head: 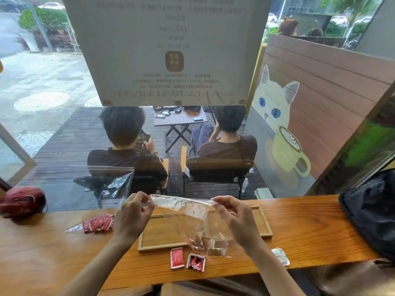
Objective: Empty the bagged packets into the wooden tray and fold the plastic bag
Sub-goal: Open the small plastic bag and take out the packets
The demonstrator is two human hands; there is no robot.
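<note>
My left hand (133, 212) and my right hand (233, 212) pinch the two upper corners of a clear plastic bag (188, 212), which I hold stretched above the wooden tray (265, 223). A few brownish packets (210, 244) lie in the bag's hanging bottom, over the tray's front edge. The bare tray floor shows through the plastic. Two red packets (177, 257) (196, 262) lie on the counter just in front of the tray. A second clear bag of red packets (98, 223) lies to the left.
The wooden counter (310, 236) runs along a window. A red helmet (22, 200) sits at the far left and a black bag (372, 212) at the right. A silver packet (281, 256) lies near the front edge. Beyond the glass, two people sit on chairs.
</note>
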